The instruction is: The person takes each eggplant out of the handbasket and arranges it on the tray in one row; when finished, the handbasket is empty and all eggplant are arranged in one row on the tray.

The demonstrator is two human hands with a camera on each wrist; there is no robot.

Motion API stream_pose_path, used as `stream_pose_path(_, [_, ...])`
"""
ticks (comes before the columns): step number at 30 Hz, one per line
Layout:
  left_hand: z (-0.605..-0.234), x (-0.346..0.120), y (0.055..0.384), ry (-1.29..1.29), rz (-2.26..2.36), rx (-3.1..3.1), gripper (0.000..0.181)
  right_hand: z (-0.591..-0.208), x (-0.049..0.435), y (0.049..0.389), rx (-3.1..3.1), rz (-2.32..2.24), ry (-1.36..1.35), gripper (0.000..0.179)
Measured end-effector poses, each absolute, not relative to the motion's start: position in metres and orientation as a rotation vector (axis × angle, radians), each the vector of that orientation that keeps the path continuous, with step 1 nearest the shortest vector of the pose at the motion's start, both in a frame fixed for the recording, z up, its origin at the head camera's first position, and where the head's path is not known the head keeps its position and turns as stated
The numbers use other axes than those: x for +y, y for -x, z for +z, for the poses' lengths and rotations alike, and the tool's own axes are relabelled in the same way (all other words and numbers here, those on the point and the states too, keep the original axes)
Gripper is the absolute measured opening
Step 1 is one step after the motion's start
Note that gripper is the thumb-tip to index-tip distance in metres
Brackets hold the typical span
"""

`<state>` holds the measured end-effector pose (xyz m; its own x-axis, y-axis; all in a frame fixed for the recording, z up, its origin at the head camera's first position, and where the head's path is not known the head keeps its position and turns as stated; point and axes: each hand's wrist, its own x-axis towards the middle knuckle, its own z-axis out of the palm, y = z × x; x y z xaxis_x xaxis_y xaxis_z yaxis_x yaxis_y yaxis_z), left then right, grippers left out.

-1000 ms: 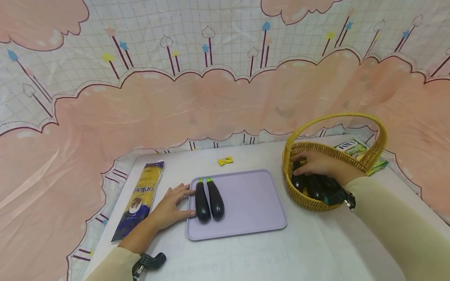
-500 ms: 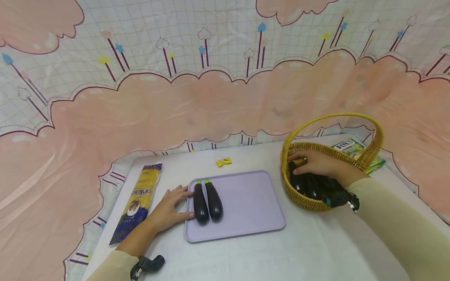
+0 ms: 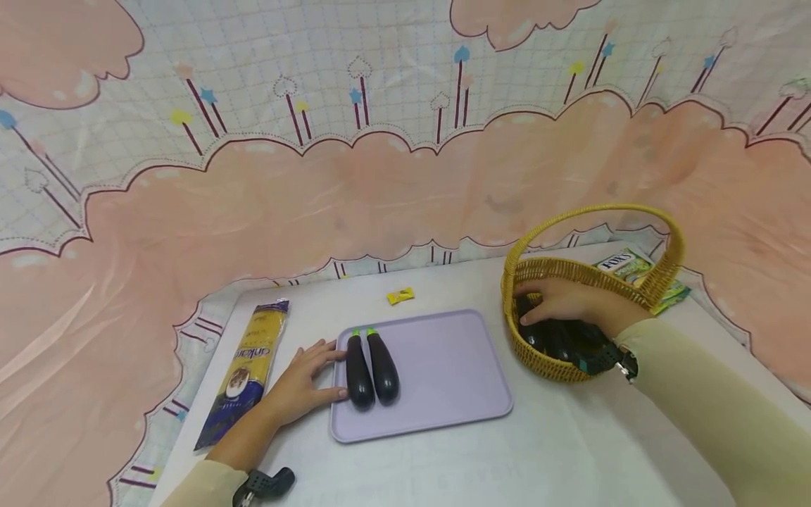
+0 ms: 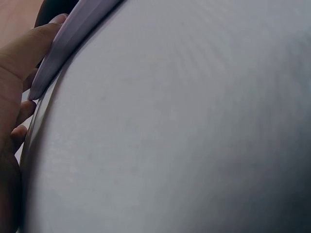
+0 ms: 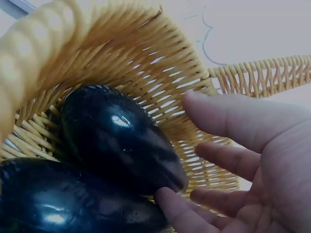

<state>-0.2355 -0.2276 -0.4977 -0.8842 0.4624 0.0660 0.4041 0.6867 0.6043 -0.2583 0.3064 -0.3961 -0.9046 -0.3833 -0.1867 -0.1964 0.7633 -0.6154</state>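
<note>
Two dark eggplants, the left one (image 3: 358,377) and the right one (image 3: 384,370), lie side by side on a lilac tray (image 3: 453,366) with green stems pointing away. My left hand (image 3: 304,384) rests at the tray's left edge, fingers spread, thumb and fingertips touching the rim. My right hand (image 3: 564,303) is inside a yellow wicker basket (image 3: 538,362) at the right. In the right wrist view, a fingertip touches the end of a glossy eggplant (image 5: 121,141), with the thumb apart from it. Another eggplant (image 5: 58,199) lies alongside. The hand hides part of the basket's contents.
A yellow and blue ankara packet (image 3: 243,377) lies left of the tray. A small yellow wrapped sweet (image 3: 400,295) is behind it. A green FOX'S packet (image 3: 671,296) lies behind the basket, whose tall handle (image 3: 592,209) arches overhead.
Inside the basket, my right hand has shifted slightly, its thumb now lower over the eggplants; a green stem seen half a second ago is hidden. My left hand stays at the tray.
</note>
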Motion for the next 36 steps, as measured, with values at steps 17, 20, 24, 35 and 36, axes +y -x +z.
stream_pose_path(17, [-0.496,-0.227,0.233,-0.729,0.976,2.800,0.072,-0.405,0.306,0.261,2.593,-0.891,0.437,0.062])
stream_pose_path(20, [-0.496,-0.226,0.233,-0.728,0.972,2.802,0.072,-0.404,0.307,0.260,2.586,-0.911,0.441,0.063])
stream_pose_path(24, [-0.496,-0.226,0.233,-0.721,0.967,2.806,0.072,-0.402,0.309,0.258,2.579,-0.981,0.458,0.062])
stream_pose_path(35, [-0.496,-0.226,0.234,-0.729,0.962,2.809,0.073,-0.405,0.312,0.252,2.501,-1.168,0.401,0.073])
stream_pose_path(36, [-0.497,-0.226,0.234,-0.729,0.962,2.809,0.073,-0.406,0.313,0.252,2.504,-1.173,0.395,0.073])
